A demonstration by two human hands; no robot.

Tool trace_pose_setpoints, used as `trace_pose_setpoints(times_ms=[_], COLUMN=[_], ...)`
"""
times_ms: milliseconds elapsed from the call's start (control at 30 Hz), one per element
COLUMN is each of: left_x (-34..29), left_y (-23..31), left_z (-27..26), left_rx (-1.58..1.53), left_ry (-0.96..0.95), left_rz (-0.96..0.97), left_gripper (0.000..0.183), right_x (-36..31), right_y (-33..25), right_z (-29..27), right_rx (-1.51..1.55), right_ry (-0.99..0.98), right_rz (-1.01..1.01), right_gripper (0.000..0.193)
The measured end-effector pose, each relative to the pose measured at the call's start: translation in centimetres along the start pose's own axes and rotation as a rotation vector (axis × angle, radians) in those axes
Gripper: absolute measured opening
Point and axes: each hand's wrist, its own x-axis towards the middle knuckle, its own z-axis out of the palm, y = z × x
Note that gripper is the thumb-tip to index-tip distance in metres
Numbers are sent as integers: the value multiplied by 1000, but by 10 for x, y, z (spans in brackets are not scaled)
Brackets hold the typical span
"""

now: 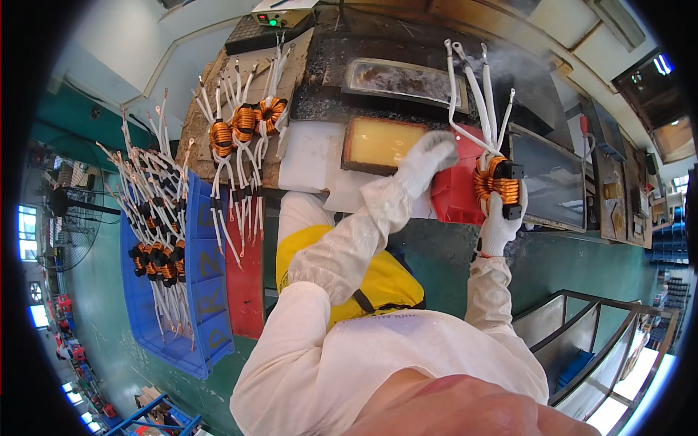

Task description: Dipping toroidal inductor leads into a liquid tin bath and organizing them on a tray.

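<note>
My right hand [499,227], in a white glove, grips a copper-wound toroidal coil [494,185] with black end blocks at the right of the bench. From the coil, several white-sleeved leads with metal lugs [476,87] rise away from me. My left hand [430,154], also gloved, hovers at the left rim of a red plastic bin [452,190], next to a tray of yellowish material [382,142]. The left fingers look curled together; whatever they may hold is hidden. Behind the tray sits a metal-rimmed pot [403,81] with a dull, crusted surface and smoke near it.
More coils [245,123] with leads lie on a board at the left. A blue crate [207,269] full of coils stands left of the bench. A control box [283,16] sits at the back. A grey panel [549,182] lies right, with a metal frame rack [596,327] nearer.
</note>
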Motion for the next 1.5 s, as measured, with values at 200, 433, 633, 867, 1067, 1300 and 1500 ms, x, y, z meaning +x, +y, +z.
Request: trace_pose_setpoints(times_ms=[200, 433, 633, 867, 1067, 1300, 1500], left_x=[-46, -54, -66, -75, -86, -79, -86], left_y=[-23, -58, -66, -63, -68, -104, -82], left_z=[21, 10, 18, 9, -2, 2, -11], left_rx=[1049, 1567, 1635, 1616, 1608, 1498, 1587], left_ry=[-191, -303, -261, -270, -172, -319, -233], left_rz=[128, 689, 790, 807, 901, 804, 850], left_gripper=[30, 39, 48, 58, 54, 60, 58], right_x=[-7, -7, -4, -5, -3, 2, 0], right_y=[37, 54, 58, 60, 72, 71, 75], right_z=[-1, 7, 2, 12, 16, -21, 5], right_rx=[80, -183, -267, -277, -244, -134, -149], right_ry=[149, 200, 219, 224, 204, 171, 171], right_rz=[-57, -168, -217, -255, -337, -255, -313], right_gripper=[69, 78, 80, 76, 72, 64, 69])
